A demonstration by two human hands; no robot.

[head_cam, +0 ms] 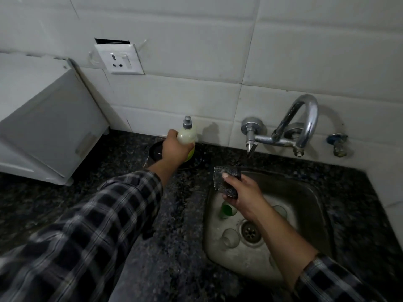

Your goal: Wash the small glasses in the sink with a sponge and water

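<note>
Beneath the fingers of the right hand point(244, 197), low in the sink point(311, 205), stand the small glasses: a green glass point(226, 211) directly under the knuckles, a clear glass point(230, 238) nearer the person beside the drain point(249, 232), and a third glass point(280, 211) past the wrist. None appears washed yet.

Right hand: thumb presses on the top face of the dark sponge point(226, 180), the other fingers pinching it from below, mostly hidden. The sponge is held above the sink's near-left corner.

Left hand point(174, 149): fingers curled round the soap bottle point(187, 136), nozzle upright above them and close to the wall tiles.

Step in hand, as judged: dosing the sponge with soap. Recommended practice: carry the bottle across to the sponge, tip the nozzle down over the basin so that drips fall inside, squeeze briefly, and keep the sponge face level.

Containers: the bottle shows pale yellow-green liquid up to the shoulder. The clear glasses look empty. Whether the green one is tinted or holds liquid cannot be told. A dark round vessel point(156, 151) sits under the left palm, contents not discernible. No stream shows at the tap point(305, 118).
</note>
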